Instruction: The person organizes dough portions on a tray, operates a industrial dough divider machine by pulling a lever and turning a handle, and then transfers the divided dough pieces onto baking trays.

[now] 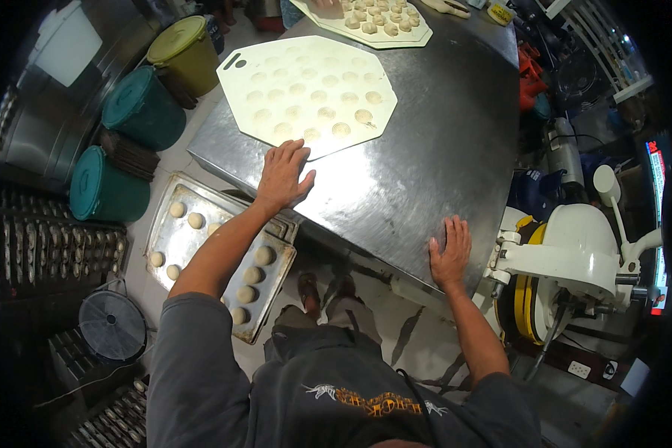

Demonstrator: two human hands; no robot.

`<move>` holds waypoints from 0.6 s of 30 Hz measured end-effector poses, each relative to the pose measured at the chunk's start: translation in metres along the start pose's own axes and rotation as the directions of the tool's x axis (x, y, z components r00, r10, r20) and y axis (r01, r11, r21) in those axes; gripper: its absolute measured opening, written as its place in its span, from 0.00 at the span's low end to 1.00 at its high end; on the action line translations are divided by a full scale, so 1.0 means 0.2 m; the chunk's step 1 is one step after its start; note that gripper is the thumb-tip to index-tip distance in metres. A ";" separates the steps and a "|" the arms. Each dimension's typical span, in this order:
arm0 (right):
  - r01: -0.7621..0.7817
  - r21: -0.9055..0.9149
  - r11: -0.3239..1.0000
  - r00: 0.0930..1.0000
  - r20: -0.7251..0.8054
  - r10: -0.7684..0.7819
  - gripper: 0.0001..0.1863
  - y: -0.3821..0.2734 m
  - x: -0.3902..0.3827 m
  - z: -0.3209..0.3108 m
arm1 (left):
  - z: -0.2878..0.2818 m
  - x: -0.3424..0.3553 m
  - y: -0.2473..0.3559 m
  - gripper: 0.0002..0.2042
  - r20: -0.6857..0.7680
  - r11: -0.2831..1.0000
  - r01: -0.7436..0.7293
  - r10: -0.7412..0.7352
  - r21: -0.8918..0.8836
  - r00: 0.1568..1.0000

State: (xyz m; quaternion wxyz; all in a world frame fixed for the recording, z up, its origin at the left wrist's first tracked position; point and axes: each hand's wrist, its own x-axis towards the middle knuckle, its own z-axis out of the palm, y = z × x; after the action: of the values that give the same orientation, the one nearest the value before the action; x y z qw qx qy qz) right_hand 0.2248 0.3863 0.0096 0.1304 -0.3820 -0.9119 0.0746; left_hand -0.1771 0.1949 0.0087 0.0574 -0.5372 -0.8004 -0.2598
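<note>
My left hand (282, 175) rests with fingers apart on the near left of the steel table (433, 89), fingertips at the lower edge of a pale octagonal board (261, 104) marked with round shallow dimples. My right hand (448, 254) lies open on the table near its front right edge, holding nothing. Below the table at the left, stacked metal trays (224, 269) carry several round dough balls (263, 255), partly hidden by my left arm. At the far end, a second board (418, 39) holds several dough pieces (390, 29), with another person's hand (328, 3) at its edge.
Lidded bins (108, 183) stand along the left, with racks of metal moulds (56, 250) and a round fan (112, 325). A white machine (567, 250) with a yellow ring stands beside the table at the right; a lit screen (657, 224) and other equipment are behind it.
</note>
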 end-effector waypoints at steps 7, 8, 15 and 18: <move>0.009 -0.031 0.999 1.000 -0.009 -0.009 0.33 -0.01 -0.01 -0.01 | 0.01 0.00 0.00 0.23 -0.031 1.000 -0.005 0.005 -0.017 1.000; 0.014 -0.034 0.999 1.000 -0.017 -0.015 0.32 -0.01 -0.01 -0.02 | 0.01 -0.01 0.00 0.23 -0.037 1.000 -0.007 0.006 -0.016 0.999; 0.005 -0.030 1.000 1.000 0.005 -0.005 0.32 -0.06 -0.01 -0.05 | 0.02 -0.02 -0.02 0.23 -0.055 1.000 -0.015 0.015 -0.002 0.998; -0.011 -0.029 1.000 1.000 0.025 0.012 0.34 -0.04 0.00 -0.04 | 0.03 -0.02 -0.02 0.23 -0.068 1.000 -0.017 0.015 -0.026 0.998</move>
State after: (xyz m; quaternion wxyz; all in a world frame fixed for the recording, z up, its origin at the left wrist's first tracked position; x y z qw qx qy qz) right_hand 0.2216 0.3818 0.0186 0.1131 -0.3880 -0.9122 0.0671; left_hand -0.1789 0.1934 0.0016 0.0796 -0.5352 -0.7901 -0.2882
